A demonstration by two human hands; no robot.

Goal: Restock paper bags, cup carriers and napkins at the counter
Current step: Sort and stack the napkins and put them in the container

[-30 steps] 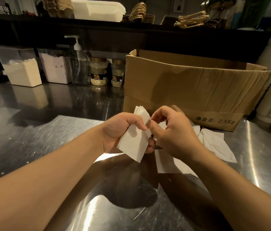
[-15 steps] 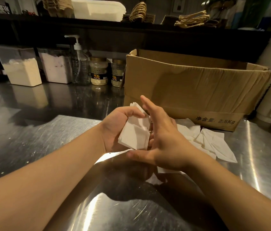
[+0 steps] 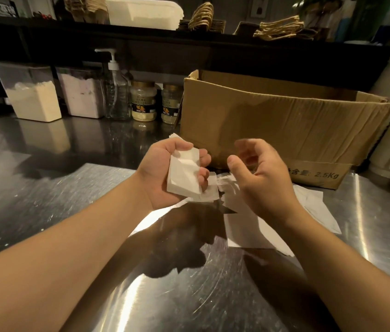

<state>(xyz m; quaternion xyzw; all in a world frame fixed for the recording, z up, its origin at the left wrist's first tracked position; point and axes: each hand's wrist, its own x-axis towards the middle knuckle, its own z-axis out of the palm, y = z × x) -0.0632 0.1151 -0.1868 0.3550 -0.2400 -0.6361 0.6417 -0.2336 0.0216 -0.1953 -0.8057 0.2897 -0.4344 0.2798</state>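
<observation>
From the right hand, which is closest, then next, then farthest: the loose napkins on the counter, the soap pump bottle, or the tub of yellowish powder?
Going by the head view, from the right hand:
1. Loose napkins, lying on the counter just under and beside the hand.
2. Soap pump bottle, standing at the back, left of the cardboard box.
3. Tub of yellowish powder, farthest left along the back.

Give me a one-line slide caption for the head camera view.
Left hand holds a napkin stack; right hand hovers open over loose napkins before a cardboard box.
</observation>
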